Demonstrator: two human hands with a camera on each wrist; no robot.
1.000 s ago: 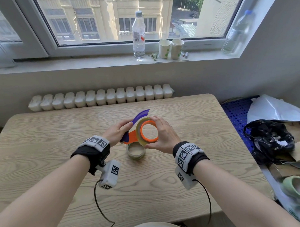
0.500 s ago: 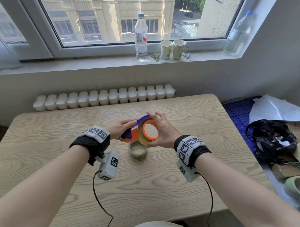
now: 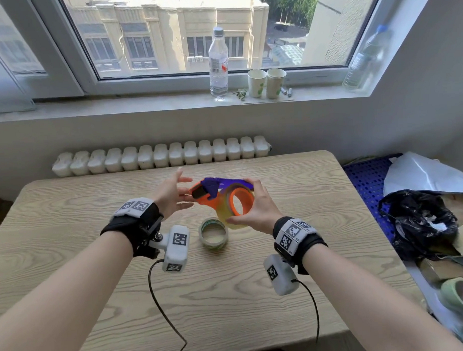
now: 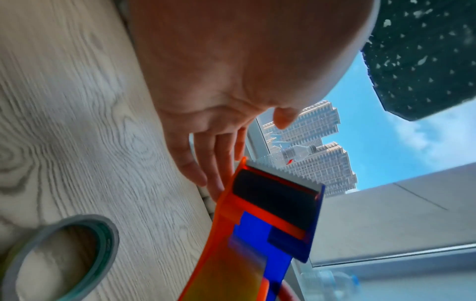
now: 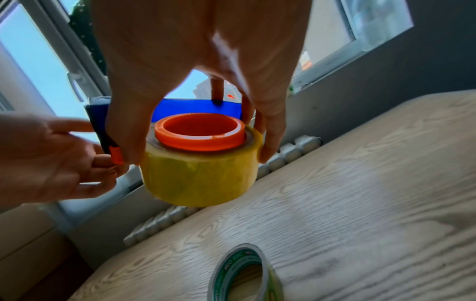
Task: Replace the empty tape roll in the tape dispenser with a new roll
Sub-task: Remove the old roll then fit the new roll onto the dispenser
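My right hand (image 3: 239, 201) grips the orange and blue tape dispenser (image 3: 212, 189) above the wooden table (image 3: 82, 212). The thumb lies under the yellow tape roll (image 5: 201, 179) on the orange hub (image 5: 199, 132), and the fingers reach over the blue top. My left hand (image 3: 185, 188) is open with its fingers spread, their tips at the dispenser's cutter end (image 4: 273, 189). The empty tape roll (image 3: 213, 233), a thin ring with green print, lies flat on the table just below the dispenser.
The window sill at the back carries a water bottle (image 3: 218, 63) and two paper cups (image 3: 266, 83). To the right of the table lie a black bag (image 3: 421, 221) and white paper (image 3: 424, 174). Wrist camera cables (image 3: 161, 303) hang over the near table edge.
The left hand has let go of the dispenser and opened its fingers. The right hand has turned the dispenser, so the blue part now lies on top and the cutter end points left.
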